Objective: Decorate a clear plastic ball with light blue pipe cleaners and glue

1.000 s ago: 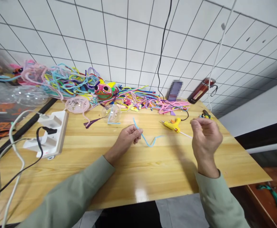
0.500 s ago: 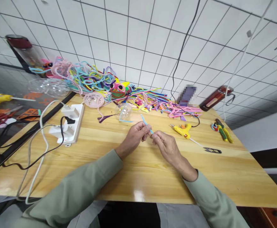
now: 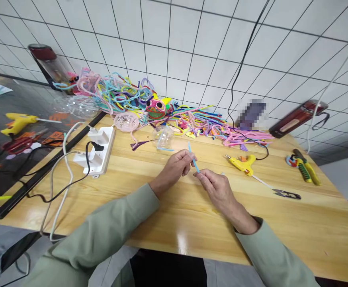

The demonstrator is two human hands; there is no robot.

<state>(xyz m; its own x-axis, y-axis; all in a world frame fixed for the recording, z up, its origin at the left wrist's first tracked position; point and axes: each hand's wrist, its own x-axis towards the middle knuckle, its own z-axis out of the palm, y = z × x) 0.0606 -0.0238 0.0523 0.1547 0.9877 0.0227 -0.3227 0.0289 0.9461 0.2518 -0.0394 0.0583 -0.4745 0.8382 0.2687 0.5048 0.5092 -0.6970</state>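
A short light-blue pipe cleaner [image 3: 195, 162] is stretched between my two hands above the wooden table. My left hand [image 3: 178, 164] pinches it near its middle, with its far end sticking up past the fingers. The lower end sits between the thumb and fingers of my right hand [image 3: 217, 187]. Just beyond my left hand lies a clear plastic ball [image 3: 164, 137] with light-blue strips on it. A purple tassel [image 3: 140, 144] lies left of the ball.
Pipe cleaners in many colours [image 3: 123, 95] heap along the wall around a pink-faced figure [image 3: 155, 108]. To the right lie a yellow glue gun [image 3: 243, 164], thread snips [image 3: 287, 194] and pliers [image 3: 307, 167]. A white power strip [image 3: 105, 153] with trailing cables sits left, beside a black-framed dark surface [image 3: 21, 99].
My hands have moved slightly apart, so more of the blue pipe cleaner shows between them. The view has shifted, and the table things appear further right.
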